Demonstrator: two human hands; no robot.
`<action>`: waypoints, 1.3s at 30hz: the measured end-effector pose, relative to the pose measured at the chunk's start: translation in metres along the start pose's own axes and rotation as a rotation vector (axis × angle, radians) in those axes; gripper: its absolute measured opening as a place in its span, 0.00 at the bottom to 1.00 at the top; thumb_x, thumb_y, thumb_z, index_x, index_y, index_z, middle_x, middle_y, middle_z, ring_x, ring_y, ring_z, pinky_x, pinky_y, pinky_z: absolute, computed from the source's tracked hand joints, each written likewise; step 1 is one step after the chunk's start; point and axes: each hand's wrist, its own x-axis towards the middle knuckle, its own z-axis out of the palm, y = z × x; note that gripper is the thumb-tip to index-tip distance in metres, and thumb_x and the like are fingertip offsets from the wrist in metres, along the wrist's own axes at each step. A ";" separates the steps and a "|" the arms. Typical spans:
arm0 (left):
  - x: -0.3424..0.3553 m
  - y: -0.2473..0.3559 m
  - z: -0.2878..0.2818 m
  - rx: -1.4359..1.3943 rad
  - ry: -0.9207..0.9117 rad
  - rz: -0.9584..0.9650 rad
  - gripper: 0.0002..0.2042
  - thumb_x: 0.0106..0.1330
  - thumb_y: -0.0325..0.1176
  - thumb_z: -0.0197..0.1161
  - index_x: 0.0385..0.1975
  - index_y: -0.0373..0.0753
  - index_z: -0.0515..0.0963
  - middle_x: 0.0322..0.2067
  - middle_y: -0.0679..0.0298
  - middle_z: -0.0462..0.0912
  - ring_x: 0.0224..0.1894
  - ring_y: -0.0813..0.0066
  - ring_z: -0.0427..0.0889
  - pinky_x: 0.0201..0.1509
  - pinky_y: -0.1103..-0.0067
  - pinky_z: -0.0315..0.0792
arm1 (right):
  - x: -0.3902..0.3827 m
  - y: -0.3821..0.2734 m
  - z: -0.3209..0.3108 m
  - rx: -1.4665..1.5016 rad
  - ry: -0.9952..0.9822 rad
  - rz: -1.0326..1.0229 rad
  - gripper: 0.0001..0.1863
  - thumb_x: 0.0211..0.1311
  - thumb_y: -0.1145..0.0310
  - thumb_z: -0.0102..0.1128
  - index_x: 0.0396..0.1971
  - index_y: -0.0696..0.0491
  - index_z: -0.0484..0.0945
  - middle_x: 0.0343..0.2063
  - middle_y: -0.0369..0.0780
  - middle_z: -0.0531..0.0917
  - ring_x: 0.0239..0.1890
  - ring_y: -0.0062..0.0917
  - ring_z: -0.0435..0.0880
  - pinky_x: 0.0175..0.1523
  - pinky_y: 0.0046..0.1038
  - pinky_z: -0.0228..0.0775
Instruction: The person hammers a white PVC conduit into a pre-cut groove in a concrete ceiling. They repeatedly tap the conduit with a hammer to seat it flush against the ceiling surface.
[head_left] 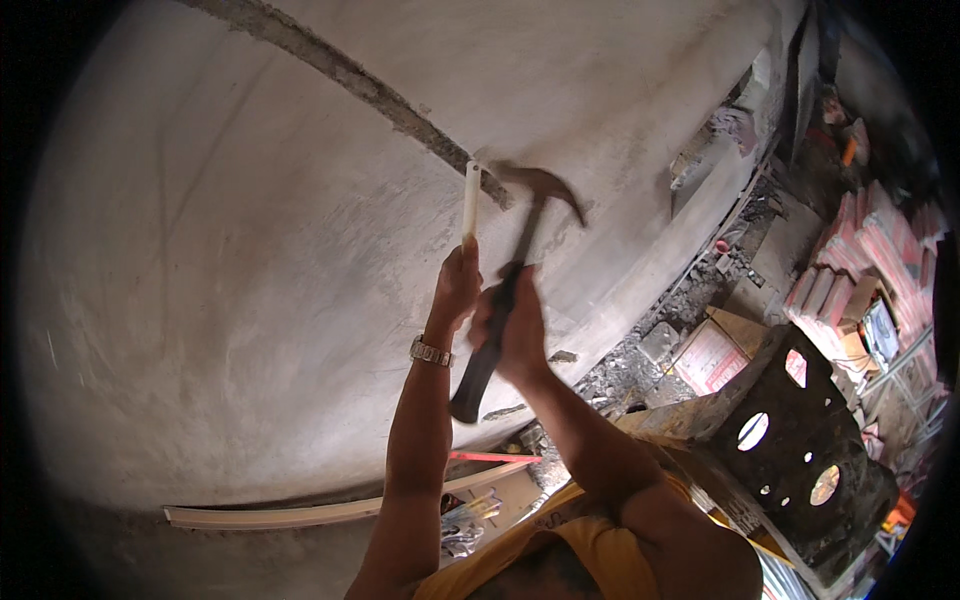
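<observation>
My left hand (457,285) is closed around the lower part of a narrow white strip (471,205) with a dark dot near its rounded top; its exact kind does not show. That upper end reaches a rough groove (370,90) cut diagonally into the grey wall (270,280). In my right hand (520,325) is a claw hammer (528,225), gripped by its dark handle, slightly blurred. The hammer's head is just right of the strip's top, before the groove's lower end; whether it touches the wall I cannot tell. A metal watch (431,351) circles my left wrist.
Rubble (640,355) lies along the wall's foot to the right. Beyond it are stacked red-and-white packages (835,270). A dark board with holes (790,455) stands close to my right arm. At lower left, a long pale trim piece (280,517) lies along the wall.
</observation>
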 end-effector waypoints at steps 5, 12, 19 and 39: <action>-0.009 0.018 0.009 -0.115 0.000 -0.043 0.27 0.72 0.60 0.40 0.23 0.43 0.66 0.14 0.72 0.63 0.13 0.83 0.63 0.14 0.81 0.60 | 0.044 -0.025 0.000 0.232 0.115 0.037 0.24 0.71 0.38 0.34 0.36 0.45 0.66 0.17 0.31 0.67 0.10 0.17 0.60 0.16 0.22 0.54; -0.024 0.015 -0.001 -0.175 -0.049 -0.282 0.25 0.73 0.59 0.40 0.24 0.44 0.65 0.14 0.72 0.66 0.11 0.84 0.62 0.11 0.83 0.58 | 0.031 -0.026 -0.004 -0.027 -0.113 0.112 0.26 0.69 0.35 0.33 0.36 0.45 0.65 0.14 0.31 0.65 0.10 0.18 0.61 0.17 0.23 0.54; -0.027 0.012 0.025 0.467 0.200 0.244 0.19 0.74 0.47 0.45 0.32 0.36 0.68 0.18 0.45 0.76 0.21 0.41 0.76 0.21 0.56 0.66 | 0.008 -0.041 -0.046 -0.313 0.181 -0.016 0.15 0.71 0.49 0.48 0.33 0.45 0.63 0.14 0.32 0.66 0.09 0.18 0.62 0.14 0.23 0.57; -0.028 0.019 0.028 0.528 0.224 0.270 0.16 0.74 0.44 0.48 0.34 0.36 0.65 0.19 0.43 0.77 0.25 0.37 0.77 0.24 0.52 0.68 | 0.070 -0.015 -0.069 -1.125 0.140 -0.601 0.15 0.68 0.62 0.57 0.25 0.54 0.67 0.11 0.31 0.67 0.11 0.15 0.65 0.15 0.22 0.57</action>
